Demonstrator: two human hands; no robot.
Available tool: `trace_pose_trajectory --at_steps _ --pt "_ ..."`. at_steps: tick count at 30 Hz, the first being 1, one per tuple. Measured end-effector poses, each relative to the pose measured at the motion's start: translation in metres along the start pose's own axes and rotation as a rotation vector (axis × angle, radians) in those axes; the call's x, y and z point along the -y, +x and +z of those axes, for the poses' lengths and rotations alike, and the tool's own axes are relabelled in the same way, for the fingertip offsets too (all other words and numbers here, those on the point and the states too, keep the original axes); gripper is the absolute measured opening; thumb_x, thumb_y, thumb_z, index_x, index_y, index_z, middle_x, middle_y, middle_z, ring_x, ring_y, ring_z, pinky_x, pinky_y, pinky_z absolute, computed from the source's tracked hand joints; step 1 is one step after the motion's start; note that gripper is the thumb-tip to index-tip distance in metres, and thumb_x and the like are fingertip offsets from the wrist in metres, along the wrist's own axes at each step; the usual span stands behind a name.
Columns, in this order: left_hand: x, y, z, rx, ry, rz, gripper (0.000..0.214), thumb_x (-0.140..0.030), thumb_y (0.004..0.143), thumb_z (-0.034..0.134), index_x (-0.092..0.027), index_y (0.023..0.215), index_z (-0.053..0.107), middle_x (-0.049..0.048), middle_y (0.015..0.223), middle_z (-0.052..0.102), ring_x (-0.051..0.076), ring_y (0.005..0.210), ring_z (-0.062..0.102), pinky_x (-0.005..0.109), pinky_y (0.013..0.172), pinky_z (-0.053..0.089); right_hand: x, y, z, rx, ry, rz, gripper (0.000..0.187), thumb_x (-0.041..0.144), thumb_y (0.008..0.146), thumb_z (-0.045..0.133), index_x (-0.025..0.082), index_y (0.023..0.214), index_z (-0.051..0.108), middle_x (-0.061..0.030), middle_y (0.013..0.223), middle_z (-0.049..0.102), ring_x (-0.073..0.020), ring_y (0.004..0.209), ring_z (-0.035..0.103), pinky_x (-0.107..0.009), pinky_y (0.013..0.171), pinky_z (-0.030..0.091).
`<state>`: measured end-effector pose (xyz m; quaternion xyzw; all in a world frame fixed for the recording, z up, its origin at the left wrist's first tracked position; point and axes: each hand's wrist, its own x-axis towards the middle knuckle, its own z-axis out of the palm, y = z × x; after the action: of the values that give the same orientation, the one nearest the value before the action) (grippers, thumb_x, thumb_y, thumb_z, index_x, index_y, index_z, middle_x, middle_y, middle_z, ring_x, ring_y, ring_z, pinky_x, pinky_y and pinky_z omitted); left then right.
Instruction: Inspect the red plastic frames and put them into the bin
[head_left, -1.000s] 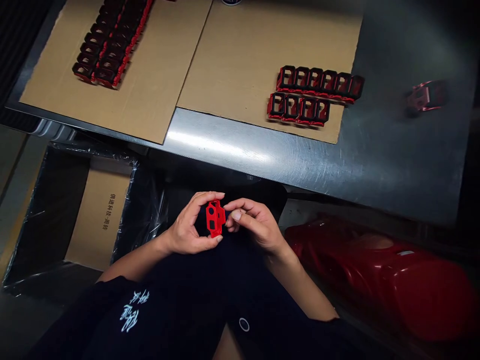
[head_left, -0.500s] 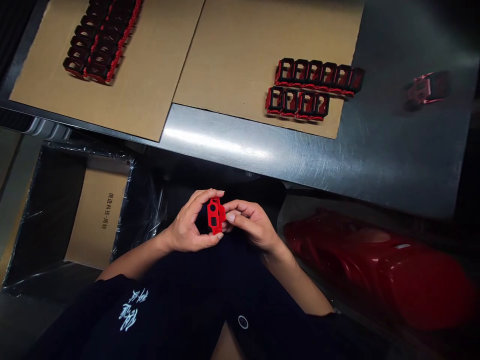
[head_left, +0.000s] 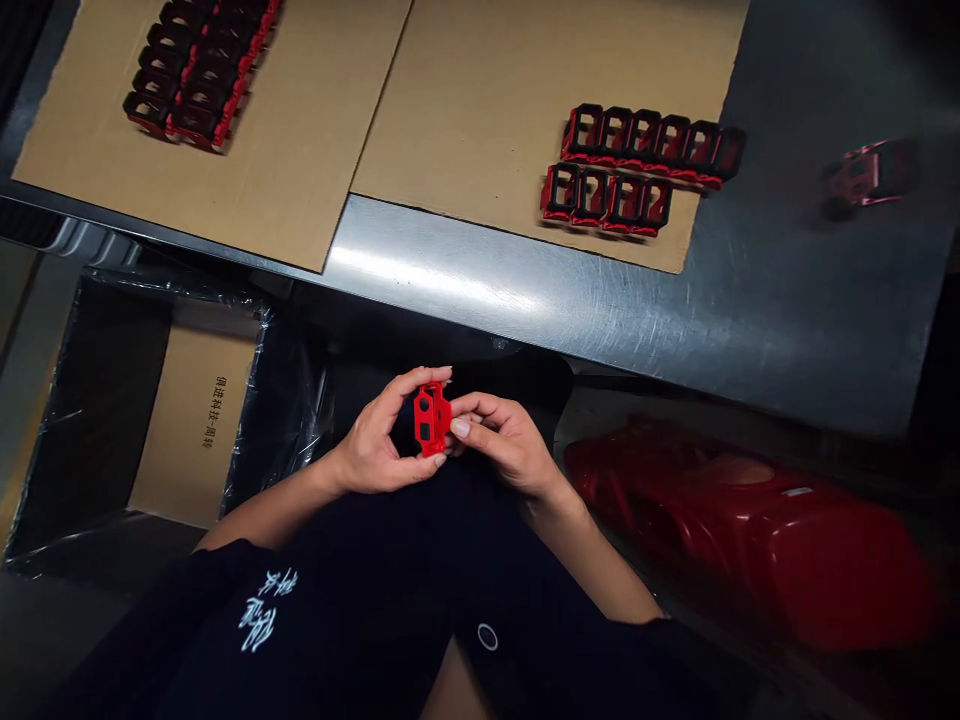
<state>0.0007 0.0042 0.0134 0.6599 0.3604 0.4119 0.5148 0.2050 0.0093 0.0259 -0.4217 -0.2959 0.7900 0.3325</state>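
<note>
Two hands meet just below the metal table [head_left: 525,300]: your left hand [head_left: 371,450] pinches the red part [head_left: 431,420] by its ends, leaving its holed face toward you; your right hand [head_left: 506,445] grips its side with closed fingertips.

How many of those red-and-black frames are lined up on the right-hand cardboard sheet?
10: six in the far row, four in the near row, side by side near the right cardboard sheet's front corner. None looks hidden there.
</note>
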Motion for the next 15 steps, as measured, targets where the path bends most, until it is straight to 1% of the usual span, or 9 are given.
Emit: trace_pose_trajectory --at_steps 4,9,11,13,15 --pt "0.002 -0.002 0.002 0.012 -0.144 -0.031 0.094 -0.015 0.076 0.082 -0.031 0.154 0.034 0.0152 0.157 0.047 0.031 0.139 0.055 0.05 0.115 0.048 0.001 -0.001 0.001 -0.016 -0.018 -0.01 0.033 0.046 0.076 0.086 0.019 0.09 0.074 0.0001 0.069 0.072 -0.0135 0.06 0.066 -0.028 0.063 0.056" --pt "0.004 -0.002 0.005 0.035 -0.293 -0.044 0.088 -0.014 0.078 0.08 -0.032 0.151 0.034 0.0185 0.159 0.042 0.032 0.14 0.053 0.054 0.113 0.049 0.004 0.0 0.005 -0.024 -0.062 -0.028 0.032 0.047 0.075 0.086 0.019 0.083 0.072 0.0018 0.068 0.066 -0.0118 0.06 0.06 -0.027 0.063 0.053" --pt "0.006 -0.001 0.005 0.055 -0.36 -0.039 0.084 -0.016 0.08 0.08 -0.034 0.148 0.033 0.0188 0.16 0.041 0.032 0.14 0.054 0.056 0.113 0.048 0.006 0.001 0.008 -0.023 -0.073 -0.054 0.032 0.046 0.074 0.088 0.019 0.077 0.071 0.0003 0.074 0.067 -0.0118 0.064 0.059 -0.026 0.064 0.051" --pt "0.008 0.0 0.006 0.078 -0.421 -0.047 0.08 -0.022 0.082 0.08 -0.035 0.146 0.033 0.0186 0.161 0.04 0.032 0.142 0.052 0.057 0.113 0.047 0.008 0.003 0.012 -0.024 -0.083 -0.073 0.035 0.046 0.072 0.089 0.019 0.071 0.068 -0.0023 0.085 0.07 -0.012 0.067 0.059 -0.027 0.065 0.051" --pt "0.009 0.0 0.005 0.089 -0.48 -0.075 0.078 -0.029 0.083 0.08 -0.036 0.144 0.032 0.0182 0.162 0.038 0.032 0.145 0.049 0.058 0.113 0.046 0.011 0.005 0.015 -0.016 -0.083 -0.074 0.037 0.048 0.074 0.087 0.019 0.07 0.066 -0.0043 0.095 0.072 -0.0118 0.066 0.059 -0.028 0.065 0.052"
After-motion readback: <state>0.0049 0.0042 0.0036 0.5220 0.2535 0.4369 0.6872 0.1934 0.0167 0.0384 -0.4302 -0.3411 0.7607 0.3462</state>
